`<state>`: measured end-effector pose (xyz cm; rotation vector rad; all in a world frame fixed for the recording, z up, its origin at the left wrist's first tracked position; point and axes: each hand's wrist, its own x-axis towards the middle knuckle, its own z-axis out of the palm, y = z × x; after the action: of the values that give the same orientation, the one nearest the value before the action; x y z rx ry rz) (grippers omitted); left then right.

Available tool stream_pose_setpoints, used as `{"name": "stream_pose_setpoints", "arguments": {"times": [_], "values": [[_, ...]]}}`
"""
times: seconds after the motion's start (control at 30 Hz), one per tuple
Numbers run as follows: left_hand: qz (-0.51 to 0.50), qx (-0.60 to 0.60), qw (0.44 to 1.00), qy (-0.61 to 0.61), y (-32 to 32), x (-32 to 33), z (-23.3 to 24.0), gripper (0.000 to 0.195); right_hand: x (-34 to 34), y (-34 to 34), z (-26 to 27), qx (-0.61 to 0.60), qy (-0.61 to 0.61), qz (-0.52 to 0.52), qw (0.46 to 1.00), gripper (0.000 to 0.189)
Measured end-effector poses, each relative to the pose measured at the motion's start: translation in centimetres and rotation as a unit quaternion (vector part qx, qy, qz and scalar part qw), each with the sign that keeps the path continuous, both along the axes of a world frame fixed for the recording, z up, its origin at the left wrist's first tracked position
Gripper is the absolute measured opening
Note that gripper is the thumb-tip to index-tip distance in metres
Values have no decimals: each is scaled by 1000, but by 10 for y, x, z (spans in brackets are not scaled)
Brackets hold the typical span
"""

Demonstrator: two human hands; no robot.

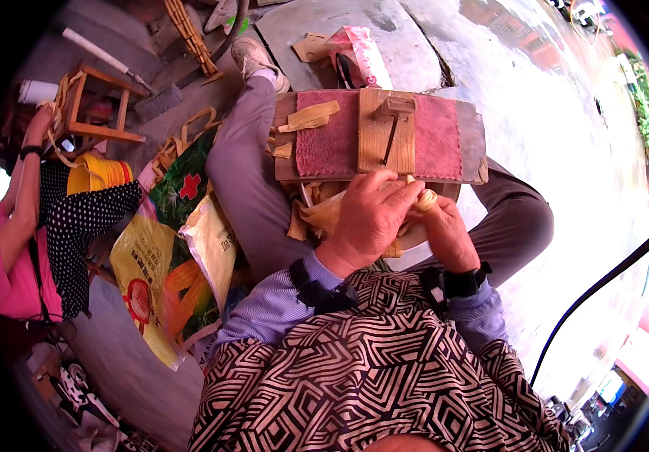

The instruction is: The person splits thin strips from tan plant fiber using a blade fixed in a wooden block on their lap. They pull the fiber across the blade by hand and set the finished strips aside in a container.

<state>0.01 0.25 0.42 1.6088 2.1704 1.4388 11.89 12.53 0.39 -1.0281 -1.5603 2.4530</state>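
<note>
Just beyond my lap, my left hand (361,217) and my right hand (446,234) meet at the near edge of a wooden board. Between their fingertips they pinch a small coil of pale yellow husk-like strip (427,199). The fingers hide part of it. Under my left hand, loose dry strips (324,212) fill a container whose rim is mostly covered. The board (474,141) carries a red cloth (327,135) and a wooden block (372,133) with a thin metal rod (392,138) and a small wooden head (397,106). Flat dry strips (310,116) lie on its left end.
At left, another person (19,243) sits holding a strip by a small wooden stool frame (101,130), a yellow woven-looking piece (98,174) on their lap. Printed sacks (146,271) lie beside my left leg. A brush (158,103) and a red-and-white bag (361,56) lie farther off.
</note>
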Motion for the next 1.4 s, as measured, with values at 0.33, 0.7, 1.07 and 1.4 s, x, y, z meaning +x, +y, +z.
{"name": "stream_pose_setpoints", "arguments": {"times": [0.33,0.7,1.07,1.4], "values": [[-20,-57,985,-159,9,3,15,29,-10,-12,-11,97,92,-90,987,15],[-82,-80,727,-677,-21,5,4,21,-6,-14,-9,399,132,-190,887,15],[16,-86,996,-21,-46,-11,11,17,5,-3,4,175,79,-68,979,10],[-22,-50,997,59,-37,-21,7,20,5,29,52,384,-36,269,883,16]]}}
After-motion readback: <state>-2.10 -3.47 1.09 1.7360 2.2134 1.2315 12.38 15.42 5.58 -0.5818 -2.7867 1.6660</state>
